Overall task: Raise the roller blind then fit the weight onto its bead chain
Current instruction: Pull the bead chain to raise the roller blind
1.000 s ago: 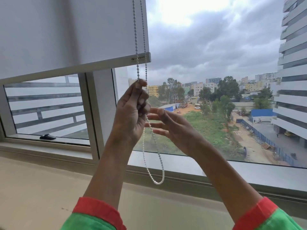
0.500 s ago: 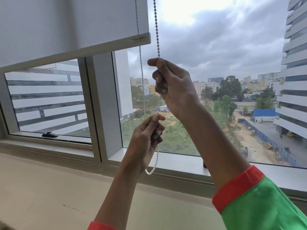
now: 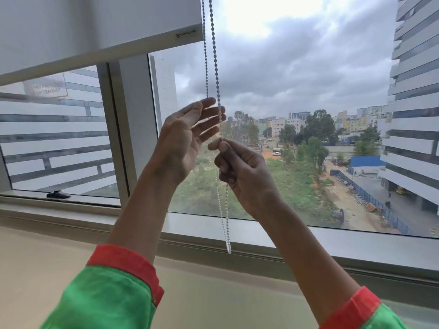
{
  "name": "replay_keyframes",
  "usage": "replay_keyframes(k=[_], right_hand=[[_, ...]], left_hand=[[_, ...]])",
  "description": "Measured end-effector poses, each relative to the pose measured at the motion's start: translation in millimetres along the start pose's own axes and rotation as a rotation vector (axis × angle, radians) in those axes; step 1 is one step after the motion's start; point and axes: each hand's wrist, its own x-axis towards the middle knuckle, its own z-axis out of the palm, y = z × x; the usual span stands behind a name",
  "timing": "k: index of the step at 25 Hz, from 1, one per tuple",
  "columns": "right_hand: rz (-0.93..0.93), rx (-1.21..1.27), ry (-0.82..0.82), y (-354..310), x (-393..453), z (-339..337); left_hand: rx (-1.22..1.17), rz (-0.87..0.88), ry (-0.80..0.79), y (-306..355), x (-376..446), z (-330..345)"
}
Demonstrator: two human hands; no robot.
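The bead chain (image 3: pixel 215 55) hung as two near-vertical strands beside the right edge of the roller blind (image 3: pixel 99 27), its long axis running twelve to six o'clock, its loop ending just above the window sill (image 3: pixel 308 236). The right hand (image 3: pixel 244 176) pinched the nearer strand between thumb and forefinger; the left hand (image 3: pixel 183 141) stood at its ten o'clock, fingers straight and spread, fingertips just beside the chain but gripping nothing. A next pull, I judged, would fall to the left hand — higher and reaching in. The chain was small, round, pale beads; the blind smooth, matte grey fabric with a flat bottom rail, partly raised. No weight was in view.
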Motion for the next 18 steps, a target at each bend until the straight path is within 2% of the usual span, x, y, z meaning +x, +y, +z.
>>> replay_keyframes(k=[4, 9, 13, 18], right_hand=[[0.033, 0.007, -0.007, 17, -18, -3], [0.101, 0.029, -0.051, 33, -34, -14], [0.165, -0.033, 0.045, 34, -34, -30], [0.089, -0.067, 0.123, -3, 10, -22]], left_hand=[[-0.074, 0.023, -0.017, 20, 19, 24], [-0.093, 0.0, 0.092, -5, 7, 23], [-0.127, -0.033, 0.128, -26, -15, 4], [-0.123, -0.088, 0.159, -53, -40, 0]])
